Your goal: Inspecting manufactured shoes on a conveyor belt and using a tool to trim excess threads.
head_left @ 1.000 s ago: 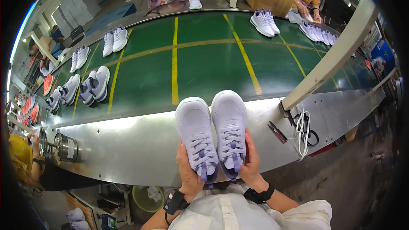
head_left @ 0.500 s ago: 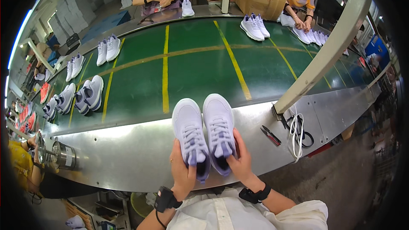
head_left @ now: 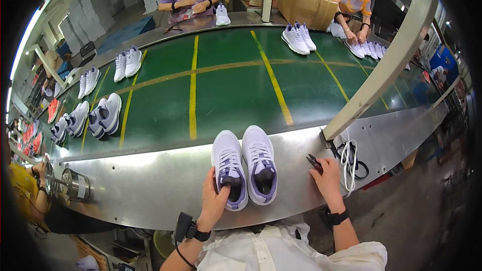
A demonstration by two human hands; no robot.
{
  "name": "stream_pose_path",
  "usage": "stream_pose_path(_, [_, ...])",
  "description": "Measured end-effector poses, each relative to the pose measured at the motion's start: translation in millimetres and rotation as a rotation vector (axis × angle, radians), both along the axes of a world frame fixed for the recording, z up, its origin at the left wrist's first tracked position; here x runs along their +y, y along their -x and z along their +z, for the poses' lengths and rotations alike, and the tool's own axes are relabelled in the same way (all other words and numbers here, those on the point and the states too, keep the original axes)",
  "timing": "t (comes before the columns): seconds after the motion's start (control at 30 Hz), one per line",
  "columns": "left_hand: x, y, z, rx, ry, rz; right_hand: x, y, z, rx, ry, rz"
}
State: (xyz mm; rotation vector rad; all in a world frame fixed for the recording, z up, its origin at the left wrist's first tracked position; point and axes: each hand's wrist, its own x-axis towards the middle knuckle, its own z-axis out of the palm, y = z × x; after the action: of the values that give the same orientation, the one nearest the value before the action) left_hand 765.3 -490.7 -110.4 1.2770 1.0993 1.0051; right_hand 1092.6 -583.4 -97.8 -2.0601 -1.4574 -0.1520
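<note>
Lilac shoes (head_left: 244, 168) — two — under left hand (head_left: 213, 201); right hand (head_left: 326, 174) seemingly touching one cutter (head_left: 314, 162).

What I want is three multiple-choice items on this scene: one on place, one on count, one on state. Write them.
1. The pair of white-and-lilac mesh sneakers nearest the person rests on:
A the green belt
B the curved steel ledge
C a cardboard box

2. Sneakers in that pair:
A one
B two
C four

3. The left hand is:
A clasping a sneaker's heel
B raised in the air
C flat on the belt

Key: B, bare steel lies under the soles; B, two lie side by side; A, the thumb and fingers wrap the left sneaker's heel.
</note>
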Motion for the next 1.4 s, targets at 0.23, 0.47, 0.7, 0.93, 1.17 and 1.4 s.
stream_pose_path(0.23, [-2.8, -8.5, -8.1, 0.036, -0.068, 0.052, 8.8, -7.8, -3.2, 0.22, -0.022, 0.021])
stream_pose_path(0.47, [-2.9, -18.0, 77.3, 0.437, -0.671, 0.1, 61.5, 35.0, 72.8, 0.94, 0.169, 0.271])
stream_pose_path(0.7, [1.8, -55.2, 86.9, 0.654, -0.895, -0.129, 97.4, 49.6, 102.5, 0.451, 0.398, 0.57])
stream_pose_path(0.93, [14.8, -67.1, 68.9, 0.68, -0.813, -0.119, 117.3, 47.6, 113.2, 0.162, 0.593, 0.624])
stream_pose_path(1.17, [17.0, -68.6, 62.1, 0.669, -0.804, -0.108, 125.9, 51.4, 118.7, -0.001, 0.672, 0.594])
stream_pose_path(1.4, [17.2, -73.5, 61.4, 0.649, -0.804, -0.112, 131.5, 46.1, 116.8, -0.017, 0.685, 0.636])
